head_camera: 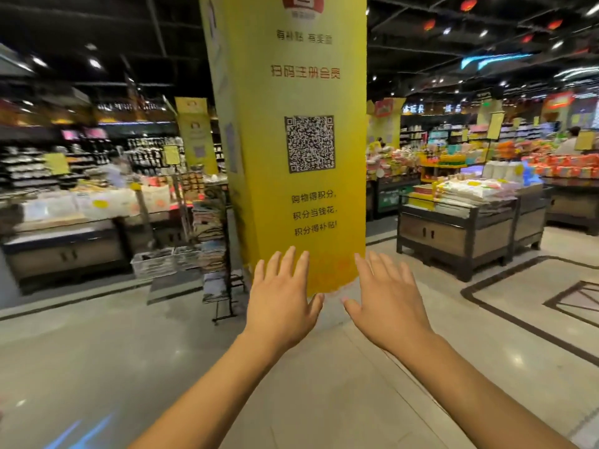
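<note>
Left hand (282, 303) and right hand (385, 306), head view. Each grip is wide: fingers straight and slightly spread, backs of the hands up, holding nothing. The two hands are side by side at one height, a narrow gap between the thumbs, both arms stretched forward over the floor (97, 351).

Beyond the fingertips stands the pillar (301, 202), yellow, printed with red text and a QR code (309, 144). Its foot meets the floor just ahead of the hands. The fingertips overlap the pillar's lowest part in this view; whether they touch it or stop short cannot be told.

A wire rack (214, 228) of stacked goods stands on the floor just beside the pillar's left face. A wooden display stand (453, 234) with bagged goods stands well apart to the right.

Progress, as judged: the work appears to be at its outset. The hands are presented before the pillar, nothing is grasped, and no goods are taken from rack or stand. Any contact, grasp or carrying is not yet done.
</note>
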`<state>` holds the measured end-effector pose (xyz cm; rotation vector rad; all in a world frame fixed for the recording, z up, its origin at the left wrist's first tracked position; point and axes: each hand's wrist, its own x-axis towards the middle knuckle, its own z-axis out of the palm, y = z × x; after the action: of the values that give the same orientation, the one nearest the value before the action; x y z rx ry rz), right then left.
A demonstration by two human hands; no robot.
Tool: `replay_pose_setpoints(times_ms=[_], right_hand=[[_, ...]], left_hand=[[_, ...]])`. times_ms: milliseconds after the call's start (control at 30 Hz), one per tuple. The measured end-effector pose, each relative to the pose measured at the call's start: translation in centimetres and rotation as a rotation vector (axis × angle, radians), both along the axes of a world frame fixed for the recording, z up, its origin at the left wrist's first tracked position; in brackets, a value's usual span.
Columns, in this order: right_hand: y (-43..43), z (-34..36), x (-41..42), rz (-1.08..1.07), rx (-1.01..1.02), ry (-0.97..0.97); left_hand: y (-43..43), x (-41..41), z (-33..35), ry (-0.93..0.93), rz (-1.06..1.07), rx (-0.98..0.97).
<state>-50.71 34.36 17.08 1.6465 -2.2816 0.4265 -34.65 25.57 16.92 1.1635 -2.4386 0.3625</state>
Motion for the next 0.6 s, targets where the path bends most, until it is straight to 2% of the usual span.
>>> replay_pose_setpoints(times_ms=[367,600], right_hand=[[-12.1,0.5,15.5,0.300,0.030,0.021],[-18.9,0.2,25.4,0.455,0.072,0.086]], left_hand=[[-7.4,16.9,-0.8,0.062,0.360,0.048],[-11.6,26.2,-1.8,0.112,0.478,0.067]])
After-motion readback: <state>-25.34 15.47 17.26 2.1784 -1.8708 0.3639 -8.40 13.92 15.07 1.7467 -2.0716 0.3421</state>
